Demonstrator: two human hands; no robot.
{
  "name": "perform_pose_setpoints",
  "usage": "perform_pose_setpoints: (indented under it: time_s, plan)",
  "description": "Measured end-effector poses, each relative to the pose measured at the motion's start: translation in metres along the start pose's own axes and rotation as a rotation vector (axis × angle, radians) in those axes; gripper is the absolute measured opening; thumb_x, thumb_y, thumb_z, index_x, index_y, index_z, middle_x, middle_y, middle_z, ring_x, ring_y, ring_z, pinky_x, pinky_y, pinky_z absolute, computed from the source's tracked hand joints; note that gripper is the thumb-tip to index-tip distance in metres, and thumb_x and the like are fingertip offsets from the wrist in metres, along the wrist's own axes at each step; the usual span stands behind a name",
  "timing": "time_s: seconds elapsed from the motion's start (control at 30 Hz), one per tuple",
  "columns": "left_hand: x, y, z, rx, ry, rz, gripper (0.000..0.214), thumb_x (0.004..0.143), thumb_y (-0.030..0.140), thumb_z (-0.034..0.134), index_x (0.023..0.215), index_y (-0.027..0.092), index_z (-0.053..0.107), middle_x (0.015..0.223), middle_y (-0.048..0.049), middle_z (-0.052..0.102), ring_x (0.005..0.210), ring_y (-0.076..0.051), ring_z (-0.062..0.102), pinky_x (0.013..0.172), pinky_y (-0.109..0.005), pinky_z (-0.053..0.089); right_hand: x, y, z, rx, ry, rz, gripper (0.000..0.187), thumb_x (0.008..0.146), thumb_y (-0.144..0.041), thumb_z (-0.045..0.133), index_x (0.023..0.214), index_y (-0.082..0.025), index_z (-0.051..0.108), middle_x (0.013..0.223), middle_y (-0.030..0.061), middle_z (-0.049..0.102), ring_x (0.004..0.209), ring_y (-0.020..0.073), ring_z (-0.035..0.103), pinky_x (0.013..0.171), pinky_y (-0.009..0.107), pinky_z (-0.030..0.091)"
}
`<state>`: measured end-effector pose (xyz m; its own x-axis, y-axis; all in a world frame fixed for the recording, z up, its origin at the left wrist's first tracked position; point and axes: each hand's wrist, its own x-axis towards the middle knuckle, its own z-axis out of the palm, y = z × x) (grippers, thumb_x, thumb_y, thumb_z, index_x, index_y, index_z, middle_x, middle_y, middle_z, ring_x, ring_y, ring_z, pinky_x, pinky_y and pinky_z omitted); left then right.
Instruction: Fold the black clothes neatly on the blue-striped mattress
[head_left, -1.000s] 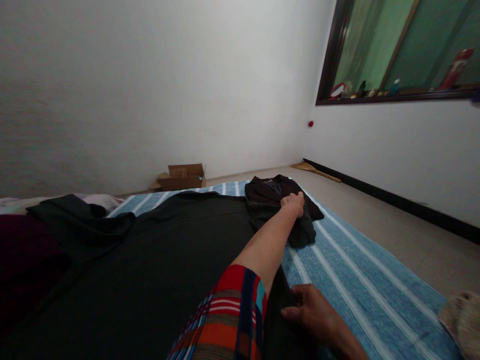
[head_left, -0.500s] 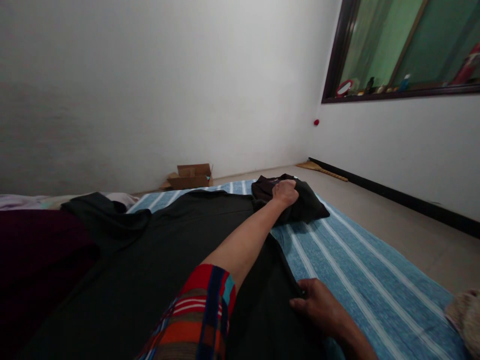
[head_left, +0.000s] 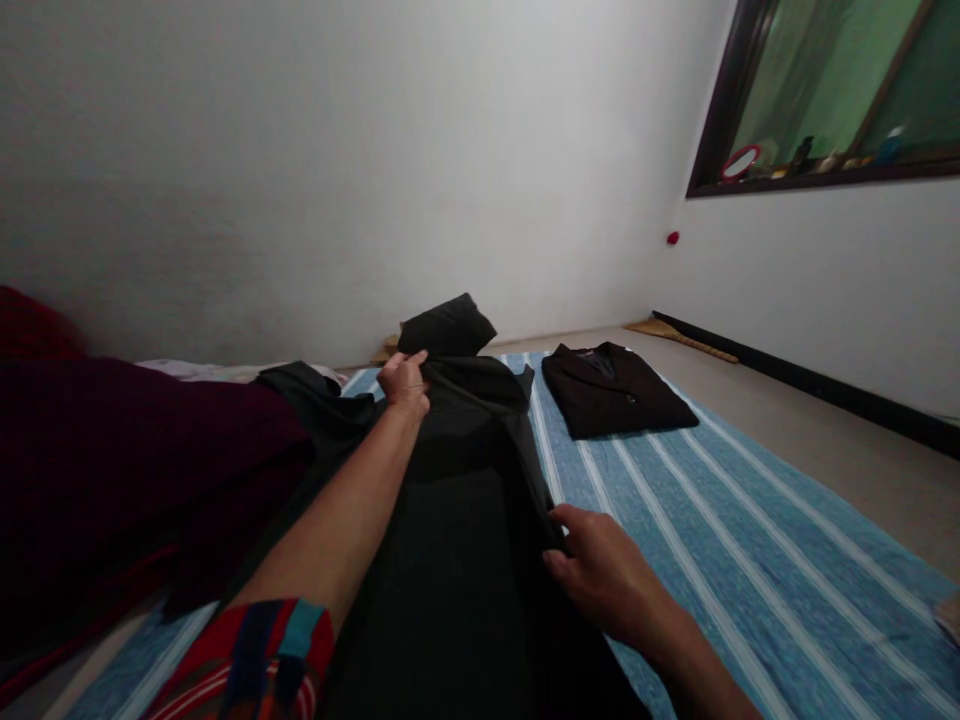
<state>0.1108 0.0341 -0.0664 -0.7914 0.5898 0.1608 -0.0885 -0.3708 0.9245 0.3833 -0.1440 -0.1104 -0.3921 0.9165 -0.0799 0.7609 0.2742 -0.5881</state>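
Observation:
A dark grey-green long-sleeved garment (head_left: 442, 520) lies stretched out in front of me, its right side partly folded inward. Around its far edge my left hand (head_left: 405, 382) is closed, and a loose dark flap, seemingly a sleeve, stands up just beyond the fingers. My right hand (head_left: 596, 560) pinches the garment's right edge nearer to me, thumb and fingers on the cloth. A folded dark brown garment (head_left: 622, 400) with a V-shaped neck lies flat to the right of the far end, touched by neither hand.
A blue sheet with white stripes (head_left: 720, 540) covers the surface beneath. Dark purple cloth (head_left: 150, 450) is heaped at left, with red cloth (head_left: 34, 325) behind it. A white wall (head_left: 337, 180) stands beyond, and a window (head_left: 817, 100) is at upper right.
My left hand has moved left from above the folded brown garment, drawing the grey-green sleeve off it and folding the right side inward. My right hand keeps its pinch on the edge. The view has shifted right.

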Motion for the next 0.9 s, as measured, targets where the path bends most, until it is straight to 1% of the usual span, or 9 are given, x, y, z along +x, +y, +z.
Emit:
perform_pose_setpoints:
  time_s: [0.1, 0.17, 0.23, 0.3, 0.43, 0.6, 0.7, 0.8, 0.9]
  plan:
    - [0.004, -0.014, -0.051, 0.03, 0.12, -0.064, 0.028, 0.057, 0.017, 0.066, 0.055, 0.018, 0.038, 0.05, 0.0105, 0.04, 0.046, -0.007, 0.043, 0.049, -0.021, 0.041, 0.001, -0.025, 0.017, -0.167, -0.096, -0.077, 0.022, 0.074, -0.018, 0.051, 0.095, -0.016, 0.059, 0.089, 0.0106, 0.066, 0.082, 0.0237, 0.062, 0.059, 0.027, 0.037]
    - [0.001, -0.026, -0.077, 0.053, 0.166, -0.115, 0.028, 0.058, 0.016, 0.066, 0.055, 0.018, 0.037, 0.049, 0.0104, 0.039, 0.046, -0.007, 0.043, 0.049, -0.022, 0.042, 0.001, -0.035, 0.034, -0.242, -0.174, -0.107, 0.026, 0.073, -0.014, 0.05, 0.096, -0.014, 0.059, 0.093, 0.0137, 0.066, 0.086, 0.027, 0.063, 0.062, 0.03, 0.04]
    - [-0.005, -0.038, -0.095, 0.078, 0.176, -0.164, 0.025, 0.061, 0.016, 0.065, 0.056, 0.018, 0.04, 0.05, 0.0094, 0.043, 0.049, -0.008, 0.046, 0.05, -0.023, 0.044, 0.001, -0.038, 0.05, -0.279, -0.218, -0.107, 0.028, 0.072, -0.012, 0.048, 0.099, -0.013, 0.059, 0.095, 0.0155, 0.066, 0.087, 0.0285, 0.063, 0.064, 0.031, 0.042]
    - [-0.01, -0.047, -0.105, 0.102, 0.17, -0.204, 0.021, 0.063, 0.015, 0.063, 0.058, 0.018, 0.043, 0.052, 0.0083, 0.046, 0.052, -0.01, 0.05, 0.052, -0.024, 0.046, 0.001, -0.038, 0.061, -0.28, -0.223, -0.084, 0.029, 0.072, -0.01, 0.048, 0.099, -0.013, 0.058, 0.096, 0.0161, 0.066, 0.088, 0.0287, 0.063, 0.066, 0.032, 0.043]
    - [-0.01, -0.05, -0.104, 0.127, 0.134, -0.241, 0.021, 0.066, 0.013, 0.062, 0.06, 0.018, 0.041, 0.057, 0.0076, 0.049, 0.061, -0.01, 0.053, 0.058, -0.025, 0.047, 0.001, -0.03, 0.062, -0.211, -0.219, -0.048, 0.027, 0.073, -0.012, 0.048, 0.097, -0.014, 0.06, 0.097, 0.0148, 0.065, 0.09, 0.0275, 0.062, 0.067, 0.031, 0.043]
    - [0.001, -0.031, -0.074, 0.069, 0.003, -0.203, 0.018, 0.069, 0.013, 0.062, 0.068, 0.017, 0.045, 0.063, 0.0076, 0.053, 0.07, -0.01, 0.056, 0.067, -0.028, 0.049, 0.009, -0.023, 0.052, -0.129, -0.229, -0.027, 0.032, 0.073, -0.014, 0.048, 0.103, -0.016, 0.059, 0.096, 0.0088, 0.066, 0.087, 0.0207, 0.062, 0.064, 0.024, 0.041]
    - [0.007, -0.019, -0.059, 0.003, -0.055, -0.157, 0.016, 0.072, 0.011, 0.06, 0.071, 0.018, 0.046, 0.067, 0.0075, 0.055, 0.074, -0.012, 0.057, 0.07, -0.031, 0.049, 0.013, -0.024, 0.056, -0.047, -0.19, 0.002, 0.038, 0.074, -0.017, 0.049, 0.111, -0.016, 0.056, 0.088, 0.006, 0.066, 0.079, 0.0186, 0.063, 0.06, 0.023, 0.041]
    - [0.008, -0.023, -0.062, 0.025, -0.038, -0.221, 0.012, 0.077, 0.008, 0.055, 0.078, 0.017, 0.047, 0.067, 0.0082, 0.054, 0.073, -0.01, 0.056, 0.07, -0.03, 0.048, 0.015, -0.024, 0.067, 0.02, -0.163, 0.035, 0.04, 0.072, -0.016, 0.052, 0.111, -0.016, 0.058, 0.083, 0.0052, 0.066, 0.077, 0.0191, 0.062, 0.058, 0.023, 0.04]
    - [0.005, -0.039, -0.08, 0.097, 0.035, -0.311, 0.011, 0.08, 0.006, 0.05, 0.085, 0.015, 0.047, 0.067, 0.0082, 0.053, 0.072, -0.008, 0.055, 0.07, -0.029, 0.047, 0.013, -0.021, 0.076, 0.028, -0.17, 0.049, 0.04, 0.071, -0.014, 0.053, 0.11, -0.017, 0.058, 0.084, 0.0056, 0.066, 0.078, 0.0189, 0.063, 0.058, 0.022, 0.039]
